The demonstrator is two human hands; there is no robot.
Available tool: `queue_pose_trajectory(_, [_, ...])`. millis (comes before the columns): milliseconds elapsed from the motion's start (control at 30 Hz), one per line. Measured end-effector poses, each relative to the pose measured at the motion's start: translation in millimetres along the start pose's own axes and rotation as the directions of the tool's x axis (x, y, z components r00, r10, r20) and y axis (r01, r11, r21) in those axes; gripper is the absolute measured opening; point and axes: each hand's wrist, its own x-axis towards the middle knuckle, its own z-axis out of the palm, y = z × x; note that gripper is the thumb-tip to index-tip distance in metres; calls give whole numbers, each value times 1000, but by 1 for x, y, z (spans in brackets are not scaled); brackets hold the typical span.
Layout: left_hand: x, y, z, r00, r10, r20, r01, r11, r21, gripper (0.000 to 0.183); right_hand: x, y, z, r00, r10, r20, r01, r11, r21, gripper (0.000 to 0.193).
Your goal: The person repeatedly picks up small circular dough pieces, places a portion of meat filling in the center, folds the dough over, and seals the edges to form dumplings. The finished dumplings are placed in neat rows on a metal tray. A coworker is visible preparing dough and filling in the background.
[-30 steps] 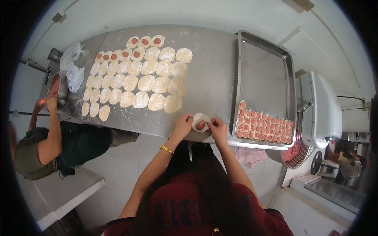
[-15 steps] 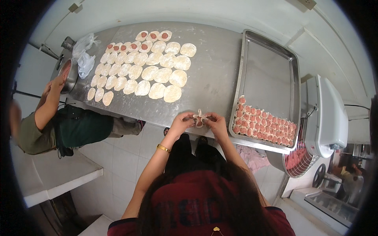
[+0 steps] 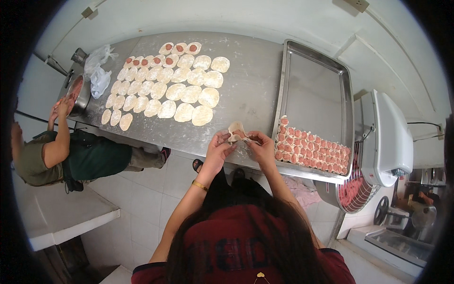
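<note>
Between my two hands, above the table's near edge, is a dumpling wrapper [image 3: 236, 128] with pink filling partly visible in its folds. My left hand [image 3: 219, 146] pinches its left side, and my right hand [image 3: 260, 146] pinches the right side. One flap of dough stands up on the far side. To the right, a metal tray [image 3: 280, 94] holds rows of open-topped dumplings [image 3: 309, 149] packed at its near end. Left of my hands, floured round wrappers [image 3: 190, 93] lie in rows, several at the back topped with dabs of filling [image 3: 169, 61].
At far left, a co-worker [image 3: 66, 146] has hands at a metal bowl [image 3: 82, 102] of pink filling. Plastic bags [image 3: 99, 80] lie beside it on the steel table [image 3: 255, 71]. Right of the tray stands a white mixer [image 3: 385, 135] with a wire-guarded bowl [image 3: 357, 191].
The wrapper's far flap now stands taller and wider, while my fingers still pinch its sides. The co-worker's hands have shifted lower at the bowl. The whole view has tilted slightly.
</note>
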Motion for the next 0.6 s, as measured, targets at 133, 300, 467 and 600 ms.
queue_pose_trajectory(133, [-1, 4, 2, 1000, 6, 26, -8, 998, 60, 32, 5, 0, -3, 999, 36, 24, -38, 997, 72, 21])
queue_pose_trajectory(300, [5, -2, -8, 1000, -13, -28, 21, 958, 285, 22, 1, -4, -1, 996, 13, 92, -32, 977, 212, 37])
queue_pose_trajectory(467, [11, -19, -26, 953, 282, 106, -289, 754, 591, 17, 4, 3, 1, 994, 2, 109, -1, 1000, -9, 43])
queue_pose_trajectory(600, [6, -10, -19, 975, 205, 83, -200, 663, 721, 21, 7, 17, 2, 993, -95, 72, 110, 965, -240, 42])
